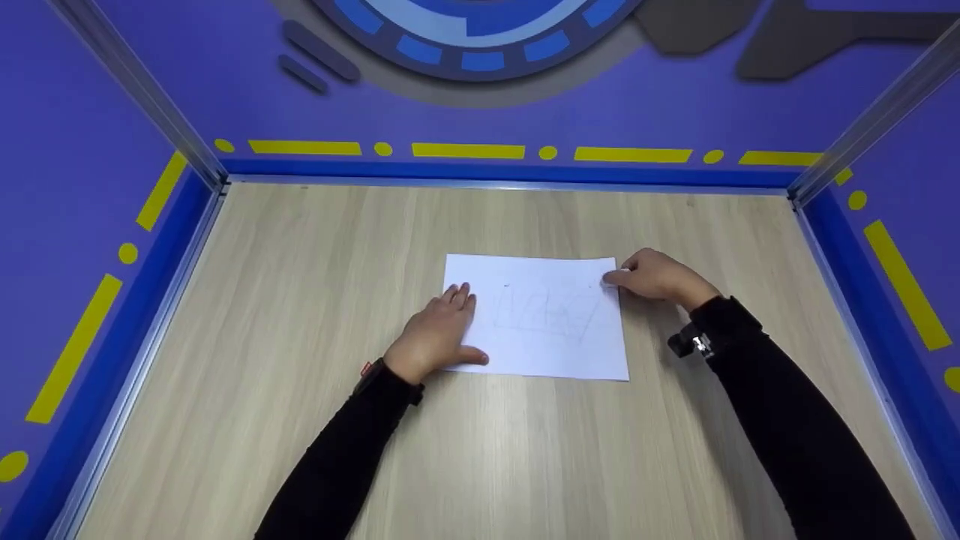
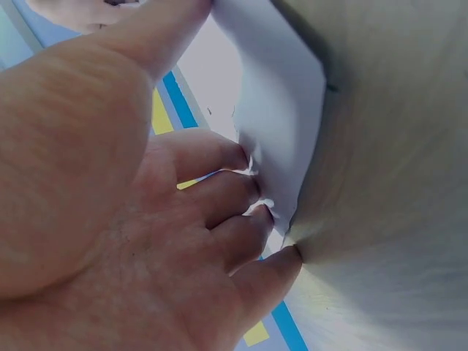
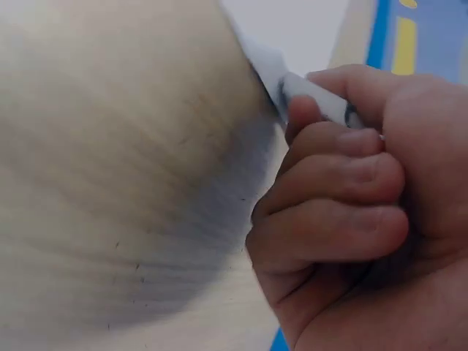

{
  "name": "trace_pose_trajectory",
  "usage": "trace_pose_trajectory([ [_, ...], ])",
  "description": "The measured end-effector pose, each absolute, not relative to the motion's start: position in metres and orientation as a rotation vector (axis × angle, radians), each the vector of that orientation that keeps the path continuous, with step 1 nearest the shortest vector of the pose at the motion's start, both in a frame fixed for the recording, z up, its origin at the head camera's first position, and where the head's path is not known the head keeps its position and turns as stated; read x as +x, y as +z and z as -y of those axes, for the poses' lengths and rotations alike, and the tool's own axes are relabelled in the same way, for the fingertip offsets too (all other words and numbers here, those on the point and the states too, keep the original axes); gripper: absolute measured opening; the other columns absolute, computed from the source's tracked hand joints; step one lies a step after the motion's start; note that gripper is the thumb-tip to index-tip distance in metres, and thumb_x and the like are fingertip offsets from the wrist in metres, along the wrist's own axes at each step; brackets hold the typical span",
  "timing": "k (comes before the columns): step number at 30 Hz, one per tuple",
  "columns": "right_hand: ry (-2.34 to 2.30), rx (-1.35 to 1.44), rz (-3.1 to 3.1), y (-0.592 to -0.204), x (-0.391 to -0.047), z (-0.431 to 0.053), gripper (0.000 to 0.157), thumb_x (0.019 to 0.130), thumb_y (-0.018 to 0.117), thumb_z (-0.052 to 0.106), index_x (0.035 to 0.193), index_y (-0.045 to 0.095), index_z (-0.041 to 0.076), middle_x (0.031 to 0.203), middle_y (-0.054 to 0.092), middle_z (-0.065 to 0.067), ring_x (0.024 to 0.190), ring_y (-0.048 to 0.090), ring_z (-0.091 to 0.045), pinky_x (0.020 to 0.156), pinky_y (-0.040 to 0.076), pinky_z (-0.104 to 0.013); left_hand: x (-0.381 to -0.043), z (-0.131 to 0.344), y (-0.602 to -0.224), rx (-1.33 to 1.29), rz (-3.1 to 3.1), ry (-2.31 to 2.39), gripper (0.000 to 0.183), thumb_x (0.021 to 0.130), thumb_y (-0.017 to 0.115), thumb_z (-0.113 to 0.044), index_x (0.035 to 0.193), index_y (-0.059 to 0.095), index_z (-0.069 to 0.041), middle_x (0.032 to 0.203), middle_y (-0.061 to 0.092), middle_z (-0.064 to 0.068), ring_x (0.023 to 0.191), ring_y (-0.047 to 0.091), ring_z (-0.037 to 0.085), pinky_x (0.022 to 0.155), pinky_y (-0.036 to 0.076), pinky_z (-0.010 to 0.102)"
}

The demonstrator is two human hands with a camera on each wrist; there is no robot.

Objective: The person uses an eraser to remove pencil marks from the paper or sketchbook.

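Note:
A white sheet of paper (image 1: 547,352) with faint grey pencil-like lines lies flat on the wooden table. My left hand (image 1: 436,334) rests on its left side, fingers extended and thumb on the lower edge. Seen from the left wrist, the fingertips (image 2: 259,212) press at the paper (image 2: 281,110), and the little finger touches the wood. At the upper right corner, my right hand (image 1: 660,276) pinches a small white eraser (image 3: 314,97) between thumb and index finger, its surface smudged dark. The other fingers are curled into the palm. The eraser is right at the paper's edge.
The light wooden table (image 1: 300,300) surrounds the paper. Purple panels with yellow marks (image 1: 469,151) close it in at the back, left and right, with metal rails (image 1: 510,184) along the edges. Each wrist wears a black band (image 1: 726,326).

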State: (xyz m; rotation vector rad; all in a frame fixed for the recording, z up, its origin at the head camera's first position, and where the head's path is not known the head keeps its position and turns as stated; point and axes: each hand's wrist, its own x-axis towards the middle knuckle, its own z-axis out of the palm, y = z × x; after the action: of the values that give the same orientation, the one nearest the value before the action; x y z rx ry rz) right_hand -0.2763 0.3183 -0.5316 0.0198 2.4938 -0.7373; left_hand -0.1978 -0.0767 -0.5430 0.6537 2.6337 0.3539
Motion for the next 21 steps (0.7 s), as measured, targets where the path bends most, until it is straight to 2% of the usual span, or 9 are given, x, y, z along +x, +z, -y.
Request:
trace_pose_trajectory([
  [6, -0.741, 0.004, -2.493, -0.527, -0.277, -0.293, 0.053, 0.106, 0.066, 0.057, 0.073, 0.061, 0.016, 0.064, 0.038, 0.006, 0.062, 0.042, -0.017, 0.058, 0.034, -0.032, -0.199, 0.078, -0.543, 0.644, -2.637, 0.334, 0.110, 0.096, 0.083, -0.055, 0.172, 0.030, 0.005, 0.184, 0.021, 0.023, 0.173, 0.020, 0.039, 0.140, 0.026, 0.052],
  [12, -0.704, -0.021, -2.486, -0.527, -0.285, -0.256, 0.048, 0.109, 0.063, 0.052, 0.088, 0.072, 0.010, 0.067, 0.041, 0.005, 0.062, 0.045, -0.016, 0.058, 0.036, -0.031, -0.198, 0.079, -0.543, 0.643, -2.641, 0.337, 0.110, 0.096, 0.083, -0.055, 0.171, 0.031, 0.005, 0.184, 0.022, 0.023, 0.173, 0.020, 0.039, 0.140, 0.025, 0.051],
  [17, -0.702, -0.045, -2.528, -0.531, -0.296, -0.226, 0.052, 0.109, 0.062, 0.047, 0.069, 0.052, 0.015, 0.060, 0.035, 0.007, 0.055, 0.037, -0.013, 0.053, 0.030, -0.030, -0.198, 0.078, -0.544, 0.651, -2.642, 0.340, 0.110, 0.095, 0.084, -0.055, 0.171, 0.031, 0.005, 0.183, 0.022, 0.023, 0.173, 0.022, 0.039, 0.140, 0.025, 0.051],
  [21, -0.696, -0.083, -2.564, -0.534, -0.303, -0.204, 0.056, 0.107, 0.063, 0.044, 0.063, 0.041, 0.019, 0.058, 0.031, 0.008, 0.054, 0.032, -0.013, 0.053, 0.028, -0.031, -0.198, 0.076, -0.544, 0.663, -2.649, 0.330, 0.110, 0.095, 0.084, -0.055, 0.171, 0.032, 0.005, 0.183, 0.024, 0.024, 0.172, 0.023, 0.039, 0.140, 0.027, 0.050],
])
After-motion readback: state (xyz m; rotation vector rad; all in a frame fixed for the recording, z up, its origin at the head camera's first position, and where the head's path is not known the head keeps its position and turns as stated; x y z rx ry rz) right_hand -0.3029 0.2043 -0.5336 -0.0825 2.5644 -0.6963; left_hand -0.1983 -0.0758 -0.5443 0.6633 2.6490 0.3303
